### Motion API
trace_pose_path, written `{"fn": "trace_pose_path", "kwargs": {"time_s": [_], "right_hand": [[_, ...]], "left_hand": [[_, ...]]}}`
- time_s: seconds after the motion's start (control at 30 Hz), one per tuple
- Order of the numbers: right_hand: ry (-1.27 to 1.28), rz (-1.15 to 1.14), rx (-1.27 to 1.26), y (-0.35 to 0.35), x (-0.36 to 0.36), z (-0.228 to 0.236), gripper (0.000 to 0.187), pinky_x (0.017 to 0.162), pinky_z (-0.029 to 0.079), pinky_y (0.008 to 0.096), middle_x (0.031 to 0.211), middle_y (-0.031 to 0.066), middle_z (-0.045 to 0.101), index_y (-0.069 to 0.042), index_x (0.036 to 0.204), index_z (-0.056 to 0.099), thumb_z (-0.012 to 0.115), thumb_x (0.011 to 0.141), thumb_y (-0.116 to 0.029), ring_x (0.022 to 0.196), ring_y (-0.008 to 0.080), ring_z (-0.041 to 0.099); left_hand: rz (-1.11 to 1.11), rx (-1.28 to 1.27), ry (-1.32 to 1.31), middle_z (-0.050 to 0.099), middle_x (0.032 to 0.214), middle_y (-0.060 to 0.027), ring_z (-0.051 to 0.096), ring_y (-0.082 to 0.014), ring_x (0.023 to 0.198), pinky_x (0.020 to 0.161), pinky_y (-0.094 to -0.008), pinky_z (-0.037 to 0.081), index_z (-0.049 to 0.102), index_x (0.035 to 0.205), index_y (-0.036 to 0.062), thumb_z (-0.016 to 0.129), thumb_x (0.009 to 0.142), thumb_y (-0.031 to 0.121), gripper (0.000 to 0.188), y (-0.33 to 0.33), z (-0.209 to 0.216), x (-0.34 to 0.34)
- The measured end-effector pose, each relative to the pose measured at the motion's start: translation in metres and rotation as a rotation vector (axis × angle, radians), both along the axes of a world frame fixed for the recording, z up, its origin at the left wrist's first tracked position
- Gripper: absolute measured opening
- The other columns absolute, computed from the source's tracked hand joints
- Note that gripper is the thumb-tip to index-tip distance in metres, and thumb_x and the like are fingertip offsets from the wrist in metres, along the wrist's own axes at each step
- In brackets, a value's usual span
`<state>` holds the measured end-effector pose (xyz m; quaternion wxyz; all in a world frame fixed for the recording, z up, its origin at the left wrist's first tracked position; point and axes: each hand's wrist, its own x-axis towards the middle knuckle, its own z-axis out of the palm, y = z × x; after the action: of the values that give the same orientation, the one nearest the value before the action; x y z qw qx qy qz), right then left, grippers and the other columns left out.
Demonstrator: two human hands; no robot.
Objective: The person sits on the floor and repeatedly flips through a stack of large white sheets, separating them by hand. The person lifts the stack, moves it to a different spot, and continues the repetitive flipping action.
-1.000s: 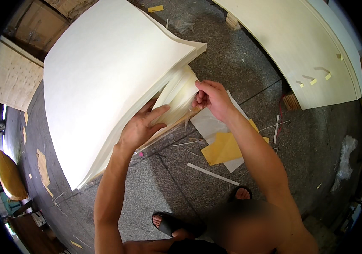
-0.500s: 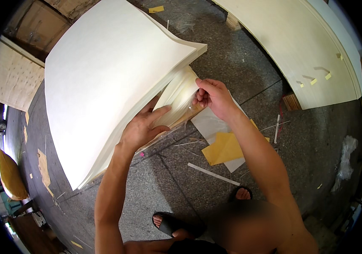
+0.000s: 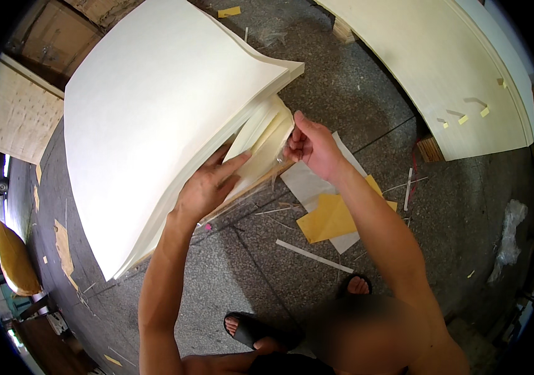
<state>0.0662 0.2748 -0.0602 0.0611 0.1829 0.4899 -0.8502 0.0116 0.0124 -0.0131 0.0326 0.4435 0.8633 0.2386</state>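
Observation:
A thick stack of large white sheets (image 3: pixel 167 106) fills the upper left, its near right part lifted and bowed. My left hand (image 3: pixel 204 187) reaches into the gap under the raised upper sheets. Its fingers are spread, the index over the lower sheets, and some fingertips are hidden beneath the upper ones. The lower cream sheets (image 3: pixel 267 134) lie fanned, with a bent corner toward my right hand (image 3: pixel 317 147). That hand is at this corner, thumb raised beside the edge and apart from the loosely curled fingers, whose tips are close to the sheets.
Yellow paper (image 3: pixel 326 219) and a white sheet (image 3: pixel 298 184) lie on the grey floor (image 3: pixel 242 269) beside thin white strips (image 3: pixel 314 256). A pale panel stack (image 3: pixel 429 69) stands at the upper right on wooden blocks (image 3: pixel 429 150). Crumpled plastic (image 3: pixel 508 240) lies at the right.
The lower sheets have dropped away from my right thumb and lie flatter, showing more of their faces. My right thumb has lifted off the corner. My left hand has barely moved.

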Motion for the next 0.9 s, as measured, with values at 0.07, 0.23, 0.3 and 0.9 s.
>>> {"fn": "trace_pose_path", "kwargs": {"time_s": [0.07, 0.23, 0.3, 0.9], "right_hand": [[-0.009, 0.131, 0.367, -0.001, -0.001, 0.005, 0.036, 0.054, 0.043, 0.0270, 0.066, 0.0030, 0.060, -0.011, 0.072, 0.055, 0.067, 0.098, -0.033, 0.064, 0.0162, 0.065], [0.051, 0.032, 0.101, 0.001, -0.005, 0.005, 0.035, 0.054, 0.044, 0.0269, 0.067, 0.0039, 0.061, -0.010, 0.072, 0.056, 0.065, 0.099, -0.032, 0.065, 0.0161, 0.066], [0.041, 0.017, 0.015, 0.001, -0.006, 0.007, 0.035, 0.055, 0.044, 0.0270, 0.068, 0.0042, 0.062, -0.010, 0.072, 0.057, 0.065, 0.099, -0.031, 0.065, 0.0163, 0.066], [0.040, 0.023, 0.116, 0.003, 0.000, -0.011, 0.039, 0.053, 0.045, 0.0280, 0.068, 0.0048, 0.061, -0.009, 0.072, 0.057, 0.065, 0.099, -0.036, 0.065, 0.0181, 0.067]], "left_hand": [[-0.002, -0.014, 0.135, 0.051, 0.148, -0.0220, 0.068, -0.0358, 0.110, 0.089, -0.0405, 0.057, 0.064, 0.133, 0.0201, 0.072, 0.085, 0.000, 0.052, 0.001, 0.002, 0.000], [-0.068, -0.049, 0.224, 0.051, 0.148, -0.0212, 0.069, -0.0354, 0.110, 0.090, -0.0405, 0.057, 0.066, 0.130, 0.0192, 0.075, 0.085, 0.006, 0.048, -0.003, -0.003, -0.007], [0.001, -0.014, -0.031, 0.051, 0.148, -0.0220, 0.058, -0.0385, 0.126, 0.102, -0.0425, 0.051, 0.068, 0.127, 0.0193, 0.081, 0.080, 0.010, 0.050, -0.002, 0.001, 0.000], [-0.004, 0.016, 0.055, 0.053, 0.147, -0.0214, 0.062, -0.0373, 0.121, 0.096, -0.0420, 0.054, 0.066, 0.131, 0.0202, 0.077, 0.084, 0.007, 0.051, 0.002, 0.000, -0.001]]}}
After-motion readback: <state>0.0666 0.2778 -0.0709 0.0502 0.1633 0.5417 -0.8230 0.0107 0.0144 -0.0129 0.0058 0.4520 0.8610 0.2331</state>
